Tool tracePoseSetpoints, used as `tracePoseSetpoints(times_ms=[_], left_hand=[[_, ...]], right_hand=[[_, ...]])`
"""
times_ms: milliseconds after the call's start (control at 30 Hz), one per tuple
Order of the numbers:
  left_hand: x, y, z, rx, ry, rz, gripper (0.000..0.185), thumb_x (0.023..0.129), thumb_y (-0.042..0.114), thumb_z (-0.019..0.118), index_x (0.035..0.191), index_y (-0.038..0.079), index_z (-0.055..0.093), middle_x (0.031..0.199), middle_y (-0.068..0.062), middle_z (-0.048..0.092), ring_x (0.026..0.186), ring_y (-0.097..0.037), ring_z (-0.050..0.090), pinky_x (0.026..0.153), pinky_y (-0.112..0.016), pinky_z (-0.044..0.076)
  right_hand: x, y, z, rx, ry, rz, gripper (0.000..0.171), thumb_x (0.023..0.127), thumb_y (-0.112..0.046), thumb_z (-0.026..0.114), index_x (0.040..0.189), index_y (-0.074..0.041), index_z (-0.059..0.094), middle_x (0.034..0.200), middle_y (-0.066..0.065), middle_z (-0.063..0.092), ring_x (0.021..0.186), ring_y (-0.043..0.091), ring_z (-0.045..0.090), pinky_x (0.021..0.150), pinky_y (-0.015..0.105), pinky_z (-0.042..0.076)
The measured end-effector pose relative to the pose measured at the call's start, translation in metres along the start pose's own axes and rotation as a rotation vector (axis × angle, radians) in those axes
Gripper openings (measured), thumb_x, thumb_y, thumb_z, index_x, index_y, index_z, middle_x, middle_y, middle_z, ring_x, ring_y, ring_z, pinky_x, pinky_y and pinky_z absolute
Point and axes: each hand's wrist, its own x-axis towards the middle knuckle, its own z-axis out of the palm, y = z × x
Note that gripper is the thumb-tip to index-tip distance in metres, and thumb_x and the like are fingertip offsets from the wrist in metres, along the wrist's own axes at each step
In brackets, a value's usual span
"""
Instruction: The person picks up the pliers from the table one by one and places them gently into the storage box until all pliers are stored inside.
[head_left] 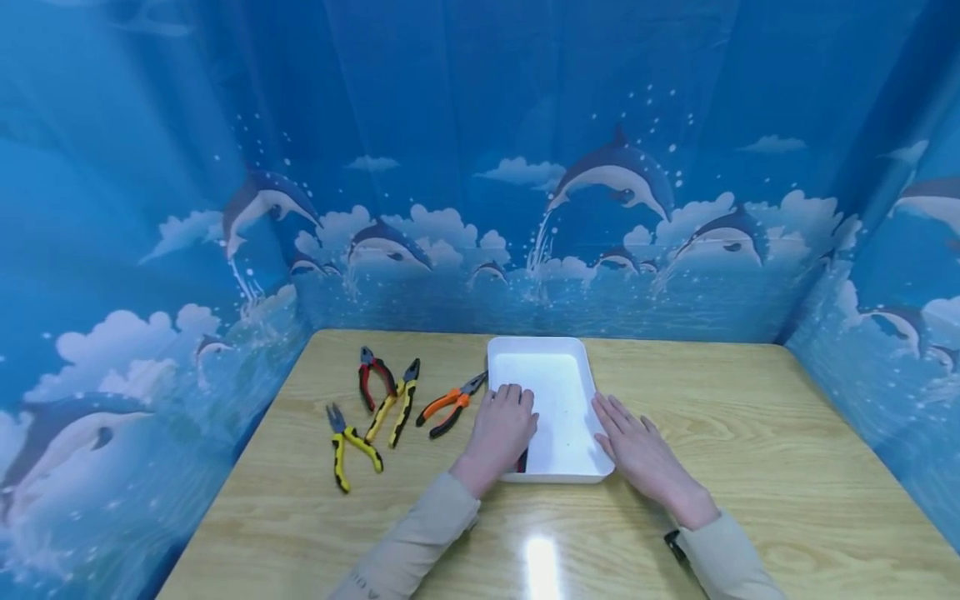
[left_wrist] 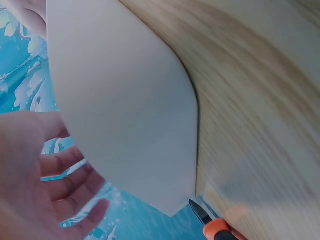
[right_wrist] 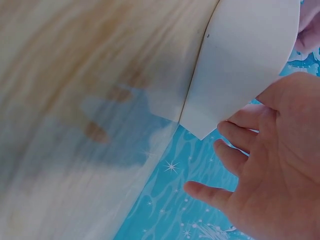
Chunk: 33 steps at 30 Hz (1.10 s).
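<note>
A white rectangular tray [head_left: 566, 396] lies on the wooden table. My left hand [head_left: 504, 421] reaches over its left side, fingers loosely bent and pointing away from me. Below that palm, a dark handle with a bit of red [head_left: 522, 461] shows inside the tray; the rest is hidden under the hand. In the left wrist view, the left fingers [left_wrist: 75, 192] are spread by the tray wall [left_wrist: 130, 110], with nothing visible between them. My right hand [head_left: 637, 446] lies along the tray's right side, its extended fingertips at the rim. The right wrist view shows those fingers [right_wrist: 235, 142] apart.
Left of the tray lie orange-and-black long-nosed pliers [head_left: 442, 414], their tip close to its wall. Farther left are red-and-black pliers [head_left: 386, 375], yellow-and-black pliers [head_left: 406, 408] and another yellow-handled pair [head_left: 340, 454]. A blue dolphin-print curtain [head_left: 450, 275] hangs around the table [head_left: 720, 400].
</note>
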Motion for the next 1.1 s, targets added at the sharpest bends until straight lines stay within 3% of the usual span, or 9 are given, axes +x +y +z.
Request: tracePoseSetpoints(times_ms=[100,367,533,667,900,1000,1100], left_hand=[[0.000,-0.002,-0.002,-0.013,0.022,-0.003,0.028,0.097,0.040,0.067,0.103,0.013,0.068,0.096,-0.002,0.069,0.090,-0.017,0.065,0.077,-0.032,0.054],[-0.002,-0.010,-0.006,-0.066,-0.012,-0.043,0.025,0.098,0.037,0.066,0.107,0.014,0.068,0.098,-0.002,0.069,0.092,-0.019,0.064,0.081,-0.035,0.053],[-0.003,-0.024,-0.004,-0.052,0.063,-0.090,0.021,0.098,0.033,0.066,0.103,0.013,0.069,0.095,-0.003,0.069,0.092,-0.020,0.066,0.081,-0.037,0.055],[-0.002,-0.039,0.001,-0.053,0.077,-0.148,0.024,0.096,0.034,0.069,0.103,0.011,0.068,0.097,-0.005,0.069,0.093,-0.022,0.067,0.079,-0.038,0.055],[-0.009,-0.065,0.011,-0.048,0.047,-0.244,0.033,0.093,0.035,0.073,0.110,0.007,0.067,0.104,-0.012,0.069,0.097,-0.028,0.065,0.080,-0.043,0.053],[-0.015,-0.072,0.015,-0.027,-0.001,-0.269,0.039,0.092,0.038,0.074,0.110,0.005,0.067,0.102,-0.014,0.067,0.095,-0.029,0.064,0.079,-0.044,0.053],[-0.020,-0.077,0.017,-0.022,-0.090,-0.293,0.044,0.092,0.043,0.073,0.111,0.004,0.066,0.103,-0.015,0.065,0.095,-0.030,0.062,0.079,-0.044,0.053]], right_hand=[[0.000,0.000,0.000,0.000,-0.001,0.002,0.057,0.107,-0.021,0.049,0.156,0.001,0.031,0.162,0.019,0.031,0.148,0.041,0.030,0.111,0.070,0.027],[-0.001,-0.001,-0.001,0.010,-0.005,0.018,0.057,0.107,-0.021,0.048,0.156,0.001,0.031,0.162,0.020,0.031,0.148,0.042,0.030,0.111,0.071,0.026],[-0.002,-0.002,-0.002,0.018,-0.005,0.019,0.057,0.107,-0.021,0.049,0.156,0.002,0.031,0.162,0.020,0.031,0.148,0.042,0.029,0.111,0.071,0.026],[-0.002,-0.001,-0.002,0.012,-0.001,0.013,0.057,0.107,-0.021,0.048,0.156,0.002,0.031,0.162,0.020,0.031,0.148,0.042,0.029,0.111,0.070,0.027],[-0.001,-0.001,-0.001,-0.005,0.005,0.003,0.056,0.107,-0.020,0.049,0.155,0.002,0.032,0.161,0.019,0.032,0.148,0.041,0.031,0.111,0.070,0.028],[-0.001,-0.002,-0.001,-0.004,0.004,0.003,0.056,0.107,-0.021,0.050,0.155,0.002,0.032,0.161,0.019,0.032,0.148,0.041,0.031,0.111,0.070,0.027],[-0.001,-0.002,-0.001,0.001,0.005,0.003,0.056,0.106,-0.020,0.050,0.155,0.003,0.033,0.161,0.019,0.033,0.148,0.042,0.031,0.111,0.071,0.027]])
